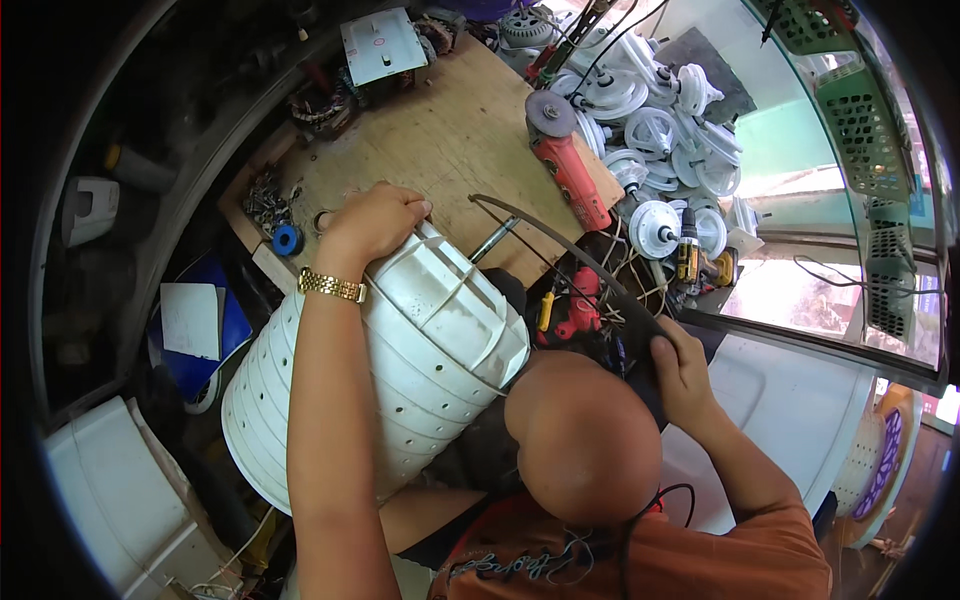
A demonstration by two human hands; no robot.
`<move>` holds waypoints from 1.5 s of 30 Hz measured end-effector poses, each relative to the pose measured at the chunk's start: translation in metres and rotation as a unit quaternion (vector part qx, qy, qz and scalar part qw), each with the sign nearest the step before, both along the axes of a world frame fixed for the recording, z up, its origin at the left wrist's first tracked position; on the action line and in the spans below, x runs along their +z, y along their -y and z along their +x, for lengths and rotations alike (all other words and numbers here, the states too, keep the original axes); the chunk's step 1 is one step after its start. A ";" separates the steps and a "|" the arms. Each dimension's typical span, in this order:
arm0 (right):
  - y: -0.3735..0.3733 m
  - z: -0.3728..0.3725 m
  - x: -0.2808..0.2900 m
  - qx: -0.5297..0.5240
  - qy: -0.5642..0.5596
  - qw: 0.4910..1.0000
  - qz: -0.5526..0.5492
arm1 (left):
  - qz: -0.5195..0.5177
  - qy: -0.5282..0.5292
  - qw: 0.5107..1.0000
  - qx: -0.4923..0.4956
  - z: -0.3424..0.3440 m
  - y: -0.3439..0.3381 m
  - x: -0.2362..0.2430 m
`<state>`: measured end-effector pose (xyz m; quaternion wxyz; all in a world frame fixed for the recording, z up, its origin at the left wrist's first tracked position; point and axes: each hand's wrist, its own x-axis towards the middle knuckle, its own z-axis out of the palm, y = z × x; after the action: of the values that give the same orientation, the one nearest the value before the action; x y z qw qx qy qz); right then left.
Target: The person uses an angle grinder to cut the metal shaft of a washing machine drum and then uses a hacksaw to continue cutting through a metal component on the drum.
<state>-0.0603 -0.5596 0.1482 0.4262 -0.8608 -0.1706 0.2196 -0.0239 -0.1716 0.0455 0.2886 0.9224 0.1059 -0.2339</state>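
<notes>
A white plastic tub with rows of small holes and a ribbed base lies tilted on its side to my left, its base turned up toward the workbench. My left hand grips the base's far edge, fingers bent over it. Out of the base sticks a silver metal shaft. My right hand is closed round the near end of a long, narrow, dark tool. This tool reaches over to the shaft, its far end just beyond the shaft's tip. Whether it touches the shaft, I cannot tell.
On the wooden workbench lie a red angle grinder, a roll of blue tape and loose screws. White plastic wheel-like parts are heaped at the far right. A yellow-black drill and a red power tool sit nearer me, among cords.
</notes>
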 end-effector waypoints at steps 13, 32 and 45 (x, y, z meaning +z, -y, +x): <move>-0.009 0.005 -0.015 0.007 -0.014 1.000 -0.014 | 0.049 0.003 0.998 0.031 0.000 0.006 -0.001; -0.068 0.065 -0.100 -0.012 0.078 0.996 0.050 | 0.019 0.008 1.000 0.010 0.017 0.018 0.006; -0.073 0.074 -0.093 -0.019 0.073 0.997 0.013 | 0.037 -0.004 0.998 -0.050 0.026 0.023 0.006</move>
<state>0.0142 -0.4861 0.0550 0.4276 -0.8721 -0.1878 0.1462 0.0020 -0.1946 0.0516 0.2415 0.9357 0.0690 -0.2478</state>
